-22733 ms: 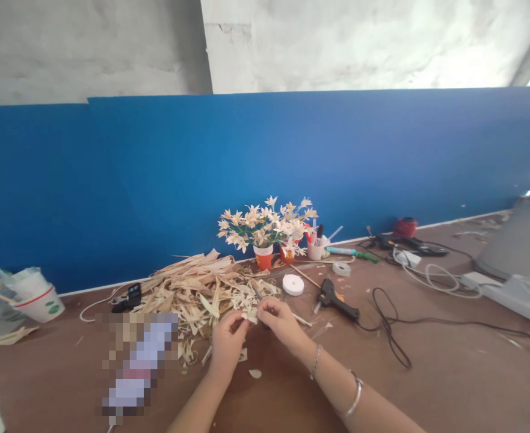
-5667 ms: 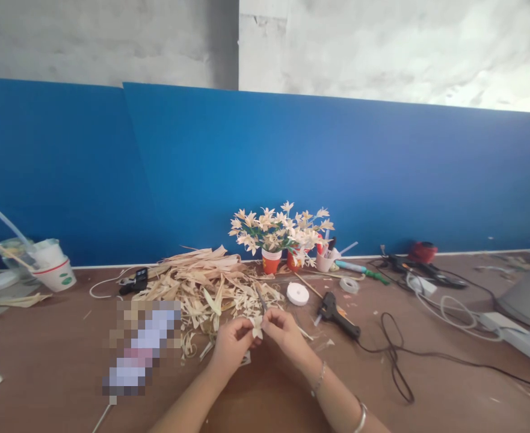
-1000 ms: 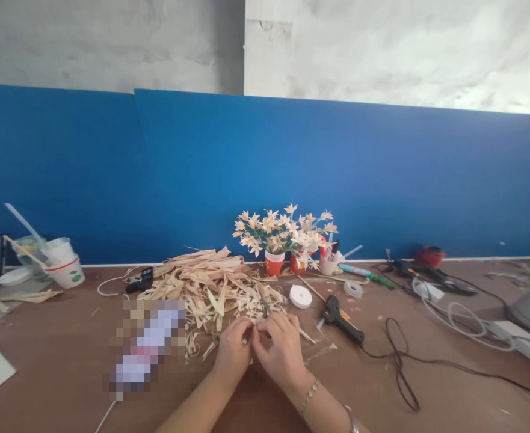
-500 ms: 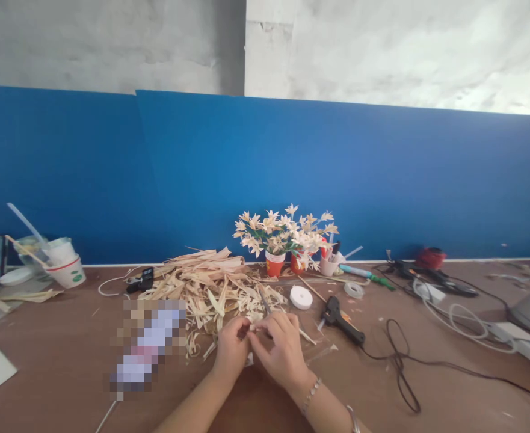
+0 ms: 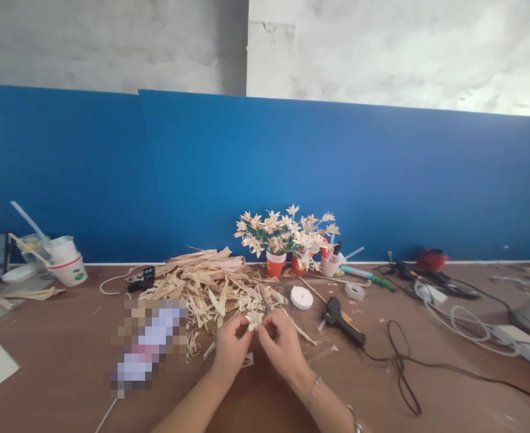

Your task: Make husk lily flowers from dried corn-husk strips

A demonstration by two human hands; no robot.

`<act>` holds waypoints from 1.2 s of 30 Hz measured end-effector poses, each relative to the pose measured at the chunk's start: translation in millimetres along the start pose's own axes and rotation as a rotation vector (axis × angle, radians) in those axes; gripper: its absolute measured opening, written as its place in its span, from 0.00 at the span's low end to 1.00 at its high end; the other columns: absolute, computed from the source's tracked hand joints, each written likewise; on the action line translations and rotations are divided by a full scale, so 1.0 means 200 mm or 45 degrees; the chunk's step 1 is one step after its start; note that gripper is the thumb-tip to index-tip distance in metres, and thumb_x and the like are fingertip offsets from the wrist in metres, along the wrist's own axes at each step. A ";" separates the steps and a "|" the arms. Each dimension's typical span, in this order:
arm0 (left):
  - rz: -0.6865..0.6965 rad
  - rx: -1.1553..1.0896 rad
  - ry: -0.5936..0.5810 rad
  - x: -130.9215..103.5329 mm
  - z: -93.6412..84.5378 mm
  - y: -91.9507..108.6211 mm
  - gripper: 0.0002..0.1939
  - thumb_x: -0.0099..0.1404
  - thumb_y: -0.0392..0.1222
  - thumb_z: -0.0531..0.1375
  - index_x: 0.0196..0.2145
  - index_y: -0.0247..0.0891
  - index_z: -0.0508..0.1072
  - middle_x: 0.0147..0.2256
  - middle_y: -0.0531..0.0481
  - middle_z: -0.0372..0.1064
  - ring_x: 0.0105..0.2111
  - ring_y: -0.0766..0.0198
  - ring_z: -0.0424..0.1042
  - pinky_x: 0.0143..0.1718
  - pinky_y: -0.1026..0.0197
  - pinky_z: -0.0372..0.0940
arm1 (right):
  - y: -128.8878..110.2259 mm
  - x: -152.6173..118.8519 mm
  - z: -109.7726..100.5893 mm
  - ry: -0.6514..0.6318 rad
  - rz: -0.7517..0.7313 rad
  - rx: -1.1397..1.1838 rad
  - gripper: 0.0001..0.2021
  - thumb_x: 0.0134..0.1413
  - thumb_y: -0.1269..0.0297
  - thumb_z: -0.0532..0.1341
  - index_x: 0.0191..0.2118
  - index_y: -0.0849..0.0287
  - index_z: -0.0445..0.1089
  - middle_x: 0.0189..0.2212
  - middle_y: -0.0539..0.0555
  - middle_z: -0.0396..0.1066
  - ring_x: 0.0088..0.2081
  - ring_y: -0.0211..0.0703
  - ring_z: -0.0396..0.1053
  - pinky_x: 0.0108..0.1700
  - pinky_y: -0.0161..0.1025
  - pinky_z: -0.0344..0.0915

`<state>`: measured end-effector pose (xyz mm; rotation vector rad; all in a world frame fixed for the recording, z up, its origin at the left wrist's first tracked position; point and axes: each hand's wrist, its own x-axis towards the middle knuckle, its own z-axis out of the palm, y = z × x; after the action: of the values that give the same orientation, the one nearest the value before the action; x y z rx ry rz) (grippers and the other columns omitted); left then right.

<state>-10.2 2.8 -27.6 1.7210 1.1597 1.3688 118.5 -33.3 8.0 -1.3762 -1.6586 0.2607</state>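
A small pale husk flower (image 5: 254, 320) stands up between my two hands, its petals spread. My left hand (image 5: 231, 344) pinches it from the left, and a bit of green shows at those fingers. My right hand (image 5: 283, 344) has its thumb and forefinger closed at the flower's right-hand petals; the exact contact is small and partly hidden. Just behind the hands lies a heap of dried husk strips and scraps (image 5: 192, 279). Scissors or a similar dark blade (image 5: 265, 302) poke out beyond my right hand.
Red cups (image 5: 275, 265) hold similar flowers (image 5: 287, 231) at the back. A white tape roll (image 5: 301, 297), a clear tape roll (image 5: 354, 291) and a black glue gun (image 5: 343, 322) with its cord lie right. A blurred phone-like object (image 5: 150, 346) lies left; a paper cup (image 5: 70, 272) stands beyond.
My hands have moved slightly apart, the right one lower and turned. The flower, mostly covered by fingers before, now shows its open petals.
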 end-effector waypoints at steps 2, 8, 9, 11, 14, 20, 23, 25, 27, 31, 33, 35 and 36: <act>0.025 -0.014 0.003 0.00 0.00 0.00 0.06 0.53 0.39 0.58 0.24 0.35 0.73 0.22 0.51 0.70 0.25 0.64 0.68 0.26 0.65 0.64 | 0.00 0.00 0.01 -0.008 0.005 0.067 0.08 0.49 0.70 0.55 0.22 0.59 0.60 0.21 0.48 0.60 0.26 0.37 0.59 0.31 0.35 0.54; 0.014 -0.044 -0.101 0.00 0.00 0.01 0.05 0.53 0.37 0.58 0.25 0.35 0.74 0.23 0.51 0.70 0.25 0.64 0.68 0.27 0.65 0.64 | -0.01 0.01 -0.01 0.037 0.191 0.363 0.05 0.49 0.67 0.55 0.25 0.59 0.63 0.22 0.48 0.63 0.27 0.38 0.61 0.31 0.34 0.58; 0.012 -0.033 -0.102 0.00 0.00 0.02 0.05 0.52 0.37 0.57 0.24 0.35 0.73 0.23 0.51 0.69 0.25 0.64 0.68 0.28 0.65 0.63 | -0.01 0.01 -0.01 0.033 0.212 0.398 0.05 0.49 0.67 0.55 0.24 0.59 0.62 0.22 0.48 0.63 0.27 0.38 0.61 0.31 0.34 0.58; 0.009 -0.015 -0.088 0.00 0.00 0.03 0.05 0.51 0.35 0.57 0.23 0.35 0.73 0.22 0.52 0.68 0.24 0.65 0.67 0.27 0.65 0.63 | -0.01 0.02 -0.01 0.020 0.231 0.435 0.06 0.48 0.67 0.55 0.23 0.58 0.61 0.21 0.48 0.62 0.27 0.38 0.60 0.31 0.34 0.58; -0.009 -0.041 -0.079 0.00 0.00 0.04 0.04 0.50 0.34 0.57 0.22 0.36 0.72 0.21 0.53 0.68 0.23 0.65 0.66 0.26 0.66 0.62 | 0.00 0.02 -0.01 0.002 0.218 0.446 0.06 0.46 0.68 0.55 0.21 0.58 0.60 0.20 0.47 0.61 0.26 0.38 0.59 0.30 0.34 0.57; -0.101 -0.215 -0.171 0.00 0.01 0.02 0.04 0.51 0.36 0.57 0.23 0.35 0.72 0.20 0.53 0.68 0.22 0.66 0.68 0.25 0.66 0.64 | 0.01 0.02 -0.02 -0.011 0.237 0.483 0.03 0.46 0.68 0.55 0.25 0.58 0.64 0.22 0.48 0.64 0.28 0.39 0.61 0.31 0.34 0.58; -0.095 -0.239 -0.216 0.00 0.01 0.02 0.05 0.52 0.36 0.57 0.23 0.35 0.72 0.20 0.52 0.68 0.22 0.65 0.68 0.25 0.66 0.64 | 0.01 0.02 -0.03 -0.023 0.229 0.513 0.03 0.47 0.67 0.56 0.27 0.59 0.65 0.24 0.49 0.65 0.28 0.39 0.62 0.32 0.35 0.59; -0.075 -0.228 -0.239 0.00 0.01 0.03 0.05 0.52 0.36 0.58 0.22 0.36 0.72 0.20 0.52 0.69 0.23 0.65 0.69 0.25 0.66 0.64 | 0.02 0.03 -0.03 -0.033 0.232 0.529 0.05 0.47 0.66 0.57 0.23 0.59 0.65 0.22 0.49 0.64 0.27 0.39 0.61 0.32 0.34 0.59; -0.050 -0.205 -0.256 -0.01 0.00 0.04 0.04 0.52 0.36 0.58 0.21 0.36 0.72 0.20 0.52 0.69 0.23 0.65 0.69 0.25 0.66 0.64 | 0.03 0.03 -0.03 -0.050 0.273 0.580 0.08 0.47 0.64 0.58 0.21 0.59 0.64 0.20 0.48 0.63 0.26 0.38 0.61 0.31 0.34 0.59; 0.009 -0.180 -0.271 -0.01 -0.01 0.06 0.04 0.52 0.35 0.59 0.21 0.36 0.73 0.21 0.52 0.69 0.24 0.65 0.69 0.26 0.66 0.64 | 0.05 0.04 -0.01 -0.151 0.404 0.753 0.09 0.46 0.63 0.58 0.20 0.59 0.64 0.18 0.47 0.61 0.24 0.37 0.59 0.28 0.33 0.57; 0.016 -0.187 -0.281 -0.01 -0.01 0.05 0.05 0.52 0.36 0.60 0.22 0.36 0.74 0.21 0.51 0.69 0.24 0.65 0.68 0.26 0.66 0.64 | 0.06 0.04 -0.01 -0.192 0.459 0.840 0.08 0.44 0.63 0.59 0.20 0.59 0.63 0.18 0.47 0.61 0.24 0.37 0.59 0.27 0.33 0.57; 0.007 -0.208 -0.290 -0.01 -0.01 0.05 0.05 0.53 0.36 0.60 0.22 0.36 0.74 0.21 0.51 0.69 0.24 0.66 0.68 0.26 0.66 0.64 | 0.07 0.04 0.00 -0.216 0.504 0.918 0.06 0.43 0.65 0.58 0.21 0.59 0.63 0.18 0.47 0.62 0.23 0.37 0.59 0.28 0.33 0.57; 0.000 -0.223 -0.295 -0.01 -0.01 0.05 0.05 0.53 0.36 0.59 0.22 0.36 0.74 0.21 0.51 0.69 0.24 0.66 0.68 0.26 0.66 0.64 | 0.07 0.04 0.00 -0.225 0.525 0.951 0.06 0.43 0.65 0.58 0.21 0.59 0.63 0.18 0.46 0.62 0.23 0.37 0.59 0.28 0.33 0.57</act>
<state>-9.3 -2.0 -19.5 1.7005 0.8861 1.1962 128.3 -22.7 3.1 -1.1034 -1.1908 1.1424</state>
